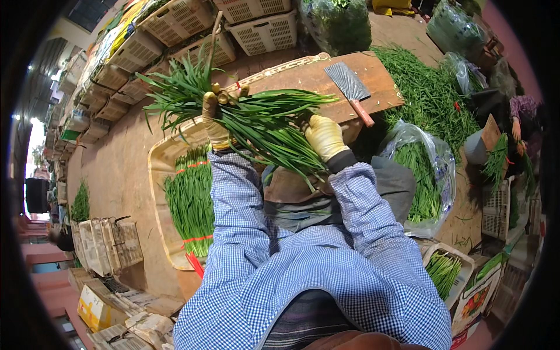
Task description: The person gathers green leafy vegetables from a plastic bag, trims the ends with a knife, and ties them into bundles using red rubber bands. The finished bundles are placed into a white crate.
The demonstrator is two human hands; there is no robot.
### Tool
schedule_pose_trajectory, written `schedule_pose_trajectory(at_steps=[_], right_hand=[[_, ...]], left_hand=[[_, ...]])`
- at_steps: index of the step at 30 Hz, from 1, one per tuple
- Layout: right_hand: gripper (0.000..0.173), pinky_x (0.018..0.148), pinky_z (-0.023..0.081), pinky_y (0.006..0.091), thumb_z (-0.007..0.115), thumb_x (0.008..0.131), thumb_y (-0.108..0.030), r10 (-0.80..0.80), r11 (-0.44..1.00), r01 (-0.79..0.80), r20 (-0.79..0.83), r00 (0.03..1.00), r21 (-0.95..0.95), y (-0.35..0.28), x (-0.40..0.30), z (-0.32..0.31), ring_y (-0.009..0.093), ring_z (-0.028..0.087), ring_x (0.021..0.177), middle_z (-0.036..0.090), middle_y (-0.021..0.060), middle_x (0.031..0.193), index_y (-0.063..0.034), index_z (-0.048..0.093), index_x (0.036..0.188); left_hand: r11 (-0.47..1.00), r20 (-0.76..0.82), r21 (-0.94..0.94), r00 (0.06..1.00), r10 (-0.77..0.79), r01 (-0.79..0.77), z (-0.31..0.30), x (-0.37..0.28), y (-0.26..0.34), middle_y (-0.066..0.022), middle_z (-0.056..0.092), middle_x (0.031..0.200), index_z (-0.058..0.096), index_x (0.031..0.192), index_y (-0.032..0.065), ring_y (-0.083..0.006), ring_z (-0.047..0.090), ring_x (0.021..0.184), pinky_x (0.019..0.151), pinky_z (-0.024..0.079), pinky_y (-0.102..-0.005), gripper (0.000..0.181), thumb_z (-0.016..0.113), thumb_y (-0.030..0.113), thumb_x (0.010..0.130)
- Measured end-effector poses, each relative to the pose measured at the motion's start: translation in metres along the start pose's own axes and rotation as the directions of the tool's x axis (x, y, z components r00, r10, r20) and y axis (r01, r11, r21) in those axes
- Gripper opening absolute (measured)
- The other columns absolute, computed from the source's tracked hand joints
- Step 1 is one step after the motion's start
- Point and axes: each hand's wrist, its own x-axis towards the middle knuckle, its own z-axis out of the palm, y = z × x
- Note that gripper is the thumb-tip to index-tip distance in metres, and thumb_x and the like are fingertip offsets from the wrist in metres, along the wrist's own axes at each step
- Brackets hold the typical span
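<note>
My left hand point(218, 113), in a stained yellowish glove, is closed around a large bunch of garlic chives point(267, 113). The leaves fan out on both sides of it. My right hand point(326, 135), gloved too, is curled against the right side of the bunch; its fingertips are partly hidden, so I cannot tell whether it grips leaves. Beyond the bunch is a wooden board point(302, 74). A cleaver point(348, 87) with a wooden handle lies on the board, its blade marked with dark streaks. Left of my lap, a plastic crate point(158, 192) holds chives tied with red bands point(197, 238).
Loose chives point(420, 83) are heaped at the right, near a clear plastic bag point(446, 175) of chives. Stacked crates point(262, 33) line the far side. At the far right, another person's hand point(516, 130) is near a small bunch point(496, 159).
</note>
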Motion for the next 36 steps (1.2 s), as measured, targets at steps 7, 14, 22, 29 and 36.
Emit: schedule_pose_trajectory(at_steps=[7, 14, 22, 29, 36], right_hand=[[0.027, 0.076, 0.05, 0.0492, 0.05, 0.088, -0.03, 0.242, 0.968, -0.227, 0.155, 0.958, -0.109, 0.036, -0.014, -0.016, 0.04, 0.064, 0.084, 0.067, 0.0195, 0.087, -0.0107, 0.067, 0.096], [0.024, 0.078, 0.052, 0.0429, 0.063, 0.082, -0.028, 0.295, 0.872, -0.026, 0.484, 0.824, -0.488, 0.088, -0.047, -0.028, 0.033, 0.066, 0.09, 0.07, 0.0144, 0.092, -0.0123, 0.07, 0.1], [0.032, 0.076, 0.053, 0.0331, 0.072, 0.08, -0.027, 0.151, 0.988, -0.154, 0.213, 0.965, 0.0, 0.01, -0.039, -0.074, 0.024, 0.07, 0.087, 0.071, 0.0123, 0.095, -0.008, 0.07, 0.106], [0.034, 0.051, 0.054, 0.0259, 0.068, 0.087, -0.031, -0.017, 0.899, 0.087, -0.164, 0.986, 0.43, -0.035, -0.021, -0.064, 0.022, 0.07, 0.061, 0.071, 0.0131, 0.092, -0.0042, 0.067, 0.108], [0.031, 0.046, 0.056, 0.0271, 0.063, 0.088, -0.02, 0.244, 0.695, -0.358, 0.263, 0.933, 0.623, -0.029, 0.011, -0.043, 0.018, 0.067, 0.065, 0.07, 0.0129, 0.091, -0.0026, 0.065, 0.114]], left_hand=[[0.989, -0.089, -0.111, 0.992, 0.093, -0.102, -0.001, 0.004, 0.038, -0.0047, 0.061, 0.078, 0.067, 0.108, 0.004, -0.021, 0.059, 0.078, 0.107, 0.039, -0.0521, 0.022, 0.062, 0.017, 0.091], [0.98, -0.036, -0.134, 0.989, 0.144, -0.148, -0.001, 0.005, 0.061, -0.0066, 0.06, 0.078, 0.068, 0.106, 0.0008, -0.0205, 0.059, 0.075, 0.102, 0.045, -0.0498, 0.022, 0.062, 0.015, 0.09], [0.984, 0.021, -0.144, 0.993, 0.113, -0.108, 0.005, 0.007, 0.068, -0.0079, 0.062, 0.079, 0.067, 0.106, 0.0007, -0.0201, 0.059, 0.076, 0.101, 0.047, -0.049, 0.022, 0.062, 0.016, 0.091], [0.992, -0.002, -0.094, 0.997, 0.083, -0.083, 0.008, 0.008, 0.057, -0.008, 0.063, 0.079, 0.068, 0.106, 0.0014, -0.0204, 0.06, 0.077, 0.099, 0.048, -0.0481, 0.022, 0.064, 0.016, 0.09], [0.996, 0.004, -0.079, 0.999, 0.036, -0.035, 0.013, 0.008, 0.04, -0.0055, 0.062, 0.079, 0.067, 0.109, 0.0033, -0.0192, 0.058, 0.076, 0.102, 0.044, -0.0497, 0.023, 0.062, 0.017, 0.091]])
